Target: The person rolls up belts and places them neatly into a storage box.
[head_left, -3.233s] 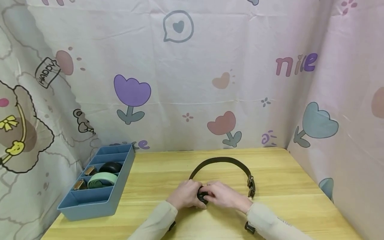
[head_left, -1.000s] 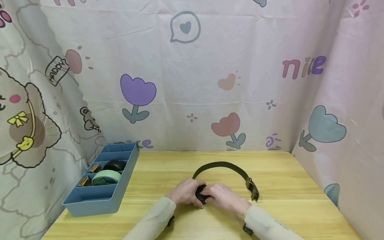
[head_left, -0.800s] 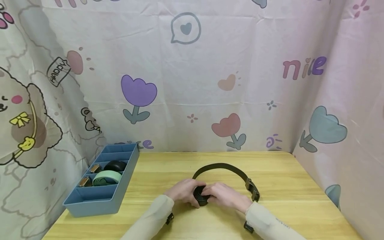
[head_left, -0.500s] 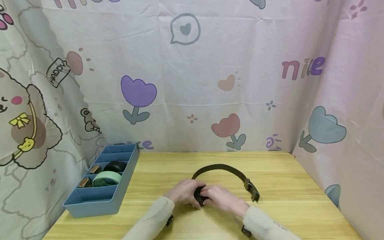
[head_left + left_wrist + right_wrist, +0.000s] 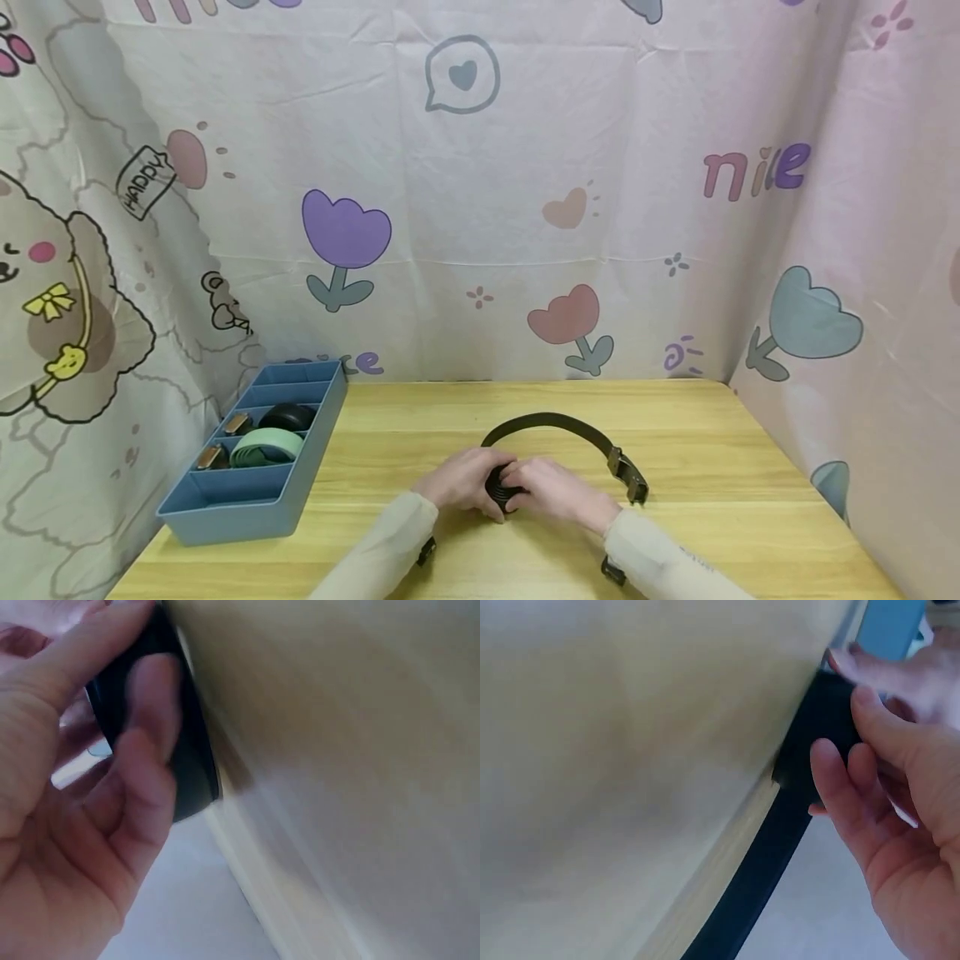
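Observation:
A dark belt [image 5: 558, 421] lies on the table, part of it wound into a tight coil [image 5: 498, 492] standing on edge between my hands. The loose length arcs behind my hands to a metal buckle [image 5: 628, 477] at the right. My left hand [image 5: 467, 481] curls round the coil's left side, fingers and thumb against the strap [image 5: 193, 776]. From the right, my right hand [image 5: 558, 492] grips the coil, its fingertips on the outer turn [image 5: 810, 742]. A straight run of strap [image 5: 750, 885] leads away from the coil in the right wrist view.
At the left stands a blue divided box [image 5: 288, 521]. It holds a rolled green belt [image 5: 267, 443] and a rolled black belt [image 5: 287, 416], each with a gold-toned buckle. A printed curtain [image 5: 480, 208] hangs behind and at both sides of the wooden table [image 5: 720, 550].
The loose arc has become smaller, and the buckle end has drawn in a little toward my hands. Both hands stay at the coil. The head view has shifted slightly.

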The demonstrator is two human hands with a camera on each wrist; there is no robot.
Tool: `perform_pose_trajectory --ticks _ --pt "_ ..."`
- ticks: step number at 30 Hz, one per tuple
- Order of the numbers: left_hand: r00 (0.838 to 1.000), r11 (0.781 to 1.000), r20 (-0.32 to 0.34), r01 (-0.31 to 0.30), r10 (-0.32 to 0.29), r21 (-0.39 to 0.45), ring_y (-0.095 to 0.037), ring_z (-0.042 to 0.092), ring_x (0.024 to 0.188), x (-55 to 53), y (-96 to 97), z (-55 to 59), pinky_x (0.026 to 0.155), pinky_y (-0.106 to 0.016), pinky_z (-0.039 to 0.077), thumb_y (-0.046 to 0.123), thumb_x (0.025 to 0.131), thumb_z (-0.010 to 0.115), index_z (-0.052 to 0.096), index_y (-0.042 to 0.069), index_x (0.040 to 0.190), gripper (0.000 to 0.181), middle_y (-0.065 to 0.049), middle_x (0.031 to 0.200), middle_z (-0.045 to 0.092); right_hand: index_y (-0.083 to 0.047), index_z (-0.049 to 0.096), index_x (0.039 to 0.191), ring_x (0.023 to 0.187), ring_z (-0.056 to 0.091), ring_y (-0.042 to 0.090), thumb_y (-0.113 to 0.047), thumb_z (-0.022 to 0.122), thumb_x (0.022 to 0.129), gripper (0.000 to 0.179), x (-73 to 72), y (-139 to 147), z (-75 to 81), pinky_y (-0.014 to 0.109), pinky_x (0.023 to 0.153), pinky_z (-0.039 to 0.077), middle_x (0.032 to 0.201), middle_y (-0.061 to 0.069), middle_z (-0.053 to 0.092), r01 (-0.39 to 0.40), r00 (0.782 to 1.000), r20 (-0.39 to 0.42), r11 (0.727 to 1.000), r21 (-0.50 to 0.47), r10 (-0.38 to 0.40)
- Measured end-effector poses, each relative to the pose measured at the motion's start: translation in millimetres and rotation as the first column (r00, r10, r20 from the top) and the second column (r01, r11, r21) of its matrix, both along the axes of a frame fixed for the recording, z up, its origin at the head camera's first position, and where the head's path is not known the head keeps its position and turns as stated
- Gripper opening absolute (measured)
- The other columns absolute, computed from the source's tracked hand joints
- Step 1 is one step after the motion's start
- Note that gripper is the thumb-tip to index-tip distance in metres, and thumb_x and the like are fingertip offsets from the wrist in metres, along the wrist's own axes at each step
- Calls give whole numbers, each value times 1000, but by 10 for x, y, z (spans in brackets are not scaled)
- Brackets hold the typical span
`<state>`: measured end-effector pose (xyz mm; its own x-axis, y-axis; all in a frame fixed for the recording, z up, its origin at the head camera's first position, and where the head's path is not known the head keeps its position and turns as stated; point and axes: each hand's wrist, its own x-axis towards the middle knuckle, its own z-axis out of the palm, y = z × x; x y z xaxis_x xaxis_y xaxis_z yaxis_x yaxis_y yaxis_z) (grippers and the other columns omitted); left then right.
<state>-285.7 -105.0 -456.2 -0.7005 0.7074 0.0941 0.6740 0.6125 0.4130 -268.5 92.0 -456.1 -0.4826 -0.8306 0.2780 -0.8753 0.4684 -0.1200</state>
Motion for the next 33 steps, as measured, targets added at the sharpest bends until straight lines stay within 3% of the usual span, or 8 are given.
perform_pose_trajectory --ticks 5,8,12,18,20,27,30,33 --pt "999 1000 43 4 -4 1 1 56 92 -12 -43 1 86 -22 47 22 62 93 65 35 108 56 22 101 64 -14 72 96 100 66 6 -18 75 84 13 -59 38 44 19 88 51 107 -4 72 -52 998 20 997 49 51" --pt "999 1000 50 -1 0 17 1 56 86 -14 -30 12 82 -20 47 22 61 93 65 33 103 52 21 95 64 -17 70 93 88 61 -1 -23 75 85 11 -42 21 55 14 79 50 97 -8 69 -23 999 31 998 56 21" --pt "1000 1000 10 -11 11 -7 2 54 77 -7 -3 23 74 -17 46 31 60 94 61 29 95 48 20 87 60 -18 70 93 81 57 -4 -28 74 86 13 -5 -13 32 13 72 47 91 -9 67 23 999 26 999 47 -25" --pt "1000 999 -12 -7 6 -52 2 57 88 -3 -26 31 84 -21 48 27 61 93 63 31 111 59 20 100 65 -13 74 101 102 66 8 -17 75 83 18 -40 34 53 21 89 51 110 -2 72 -43 999 34 998 53 41" --pt "1000 999 5 -4 4 -40 1 58 90 -11 -36 25 85 -21 47 23 61 93 63 33 116 63 20 103 65 -15 73 97 98 65 5 -15 75 83 14 -54 46 67 19 87 51 107 -5 71 -55 997 52 997 62 52" --pt "997 997 1 -75 75 -22 1 54 76 -13 12 7 73 -18 47 32 58 94 63 27 99 52 18 87 61 -20 65 83 74 51 -5 -26 75 85 11 35 -61 35 14 66 44 83 -12 63 76 997 16 996 49 -77" --pt "996 995 -15 -91 90 -45 2 54 78 -4 20 9 76 -19 47 37 57 94 63 27 104 57 19 91 62 -16 70 89 82 60 -1 -22 75 85 8 22 -49 25 17 74 49 91 -7 69 47 999 -9 998 43 -47" --pt "998 997 3 -63 63 -50 3 55 80 4 5 6 77 -18 47 34 59 94 64 31 105 54 20 93 63 -13 73 100 97 65 5 -15 75 84 16 -35 12 42 20 85 52 106 -2 72 -37 999 39 998 42 35"
